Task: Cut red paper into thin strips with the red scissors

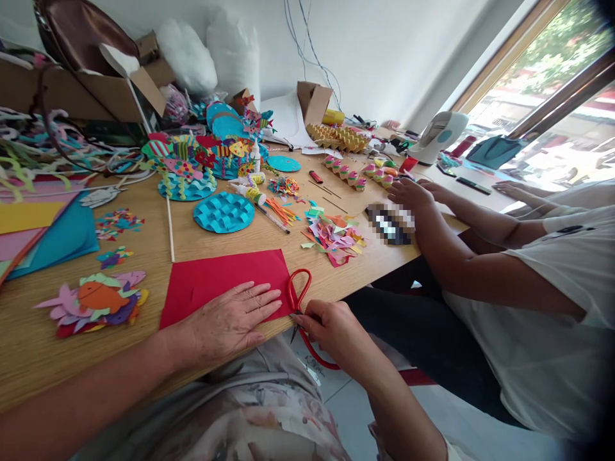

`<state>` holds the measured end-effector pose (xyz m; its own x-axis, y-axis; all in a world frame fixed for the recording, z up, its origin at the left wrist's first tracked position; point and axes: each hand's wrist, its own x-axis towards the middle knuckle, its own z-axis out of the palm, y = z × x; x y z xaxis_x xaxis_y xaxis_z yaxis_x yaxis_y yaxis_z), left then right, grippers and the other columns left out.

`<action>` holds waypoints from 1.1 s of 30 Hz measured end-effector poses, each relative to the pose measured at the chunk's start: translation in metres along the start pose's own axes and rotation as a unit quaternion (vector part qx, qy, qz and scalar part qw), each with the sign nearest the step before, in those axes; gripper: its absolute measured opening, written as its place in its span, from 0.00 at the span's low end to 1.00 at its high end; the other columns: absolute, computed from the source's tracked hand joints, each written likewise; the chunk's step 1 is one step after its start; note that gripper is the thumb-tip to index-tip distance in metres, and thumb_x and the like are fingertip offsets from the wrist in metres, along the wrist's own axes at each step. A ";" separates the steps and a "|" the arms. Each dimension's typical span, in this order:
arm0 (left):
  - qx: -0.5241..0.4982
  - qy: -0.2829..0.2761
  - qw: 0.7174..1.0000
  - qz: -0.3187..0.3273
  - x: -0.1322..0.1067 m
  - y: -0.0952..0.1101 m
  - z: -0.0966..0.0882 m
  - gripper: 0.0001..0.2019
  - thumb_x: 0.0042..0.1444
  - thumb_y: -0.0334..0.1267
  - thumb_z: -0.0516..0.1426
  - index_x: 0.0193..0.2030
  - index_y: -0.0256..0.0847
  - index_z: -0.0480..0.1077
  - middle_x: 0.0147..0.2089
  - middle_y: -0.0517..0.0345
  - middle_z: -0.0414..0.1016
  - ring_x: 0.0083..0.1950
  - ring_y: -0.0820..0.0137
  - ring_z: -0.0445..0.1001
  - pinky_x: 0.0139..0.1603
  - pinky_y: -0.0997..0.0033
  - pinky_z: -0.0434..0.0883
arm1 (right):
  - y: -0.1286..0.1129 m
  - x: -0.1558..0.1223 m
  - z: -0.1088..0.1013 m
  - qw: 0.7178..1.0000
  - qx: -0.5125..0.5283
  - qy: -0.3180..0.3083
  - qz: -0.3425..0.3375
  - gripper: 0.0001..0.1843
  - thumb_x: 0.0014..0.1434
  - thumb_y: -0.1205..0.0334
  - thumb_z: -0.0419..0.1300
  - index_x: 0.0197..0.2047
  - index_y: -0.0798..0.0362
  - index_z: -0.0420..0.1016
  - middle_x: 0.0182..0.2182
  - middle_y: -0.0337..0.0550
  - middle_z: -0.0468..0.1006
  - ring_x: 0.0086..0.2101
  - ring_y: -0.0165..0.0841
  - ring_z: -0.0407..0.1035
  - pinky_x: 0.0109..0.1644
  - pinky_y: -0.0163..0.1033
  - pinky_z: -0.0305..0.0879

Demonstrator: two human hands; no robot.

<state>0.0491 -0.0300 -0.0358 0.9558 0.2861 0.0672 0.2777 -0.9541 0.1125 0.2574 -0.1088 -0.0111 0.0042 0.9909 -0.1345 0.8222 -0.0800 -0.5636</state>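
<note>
My left hand (230, 320) lies flat, fingers spread, on a red paper sheet (216, 278) at the near edge of the wooden table (154, 250). My right hand (331, 330) is closed around red-handled scissors (300, 298) right at the sheet's right corner, just off the table edge. One red handle loop sticks up above my fingers, the other hangs below them.
A person in a white shirt (552, 301) sits at my right, a hand (408, 192) on the table. Coloured paper scraps (334, 234), a blue woven disc (223, 212), paper fish (98, 301), glue bottles (250, 189), card sheets (43, 234) and boxes (96, 89) crowd the table.
</note>
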 end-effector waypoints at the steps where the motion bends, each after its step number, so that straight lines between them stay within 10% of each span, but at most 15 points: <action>1: 0.003 0.001 1.000 0.000 0.000 0.000 0.001 0.23 0.61 0.45 0.42 0.62 0.42 0.53 0.64 0.54 0.55 0.65 0.64 0.50 0.63 0.61 0.47 | -0.001 -0.001 -0.001 1.000 -0.001 -0.002 -0.001 0.16 0.55 0.61 0.56 0.18 0.54 0.61 0.14 0.33 0.62 0.18 0.24 0.51 0.22 0.29 0.47; 33: 0.002 0.001 0.999 -0.043 0.006 0.016 0.000 0.25 0.59 0.47 0.45 0.61 0.38 0.54 0.63 0.52 0.58 0.64 0.62 0.52 0.62 0.60 0.49 | -0.012 -0.008 0.001 1.000 -0.009 -0.014 0.024 0.13 0.55 0.64 0.56 0.19 0.54 0.67 0.14 0.35 0.66 0.17 0.25 0.55 0.21 0.29 0.48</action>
<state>0.0593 -0.0432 -0.0338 0.9283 0.3670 0.0597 0.3589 -0.9264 0.1138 0.2469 -0.1161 -0.0040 0.0284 0.9824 -0.1844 0.8320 -0.1255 -0.5404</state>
